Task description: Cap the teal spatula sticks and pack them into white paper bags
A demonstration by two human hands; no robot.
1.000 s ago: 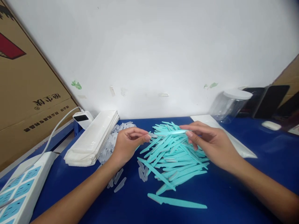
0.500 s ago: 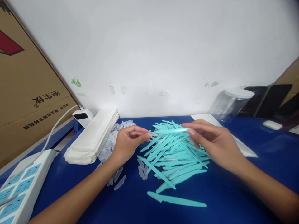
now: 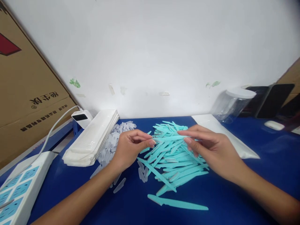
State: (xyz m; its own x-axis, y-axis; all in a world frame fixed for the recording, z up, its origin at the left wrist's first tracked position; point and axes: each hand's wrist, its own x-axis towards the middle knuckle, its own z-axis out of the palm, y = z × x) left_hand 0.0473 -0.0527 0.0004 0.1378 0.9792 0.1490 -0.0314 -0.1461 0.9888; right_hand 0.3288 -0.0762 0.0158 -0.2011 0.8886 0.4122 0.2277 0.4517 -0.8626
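On the table (image 3: 234,197), a pile of razors (image 3: 173,160) lies at frame centre — one razor (image 3: 180,204) apart below it, caps (image 3: 111,142) to its left, then bags (image 3: 91,140). A power strip (image 3: 38,184) lies lower left; a jar (image 3: 231,106) stands mid-right, before the wall (image 3: 150,56).

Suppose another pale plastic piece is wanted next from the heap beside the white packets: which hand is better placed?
Probably the left hand: it is close to that pale heap, while the right hand is farther off, pinching a turquoise stick above a turquoise pile.
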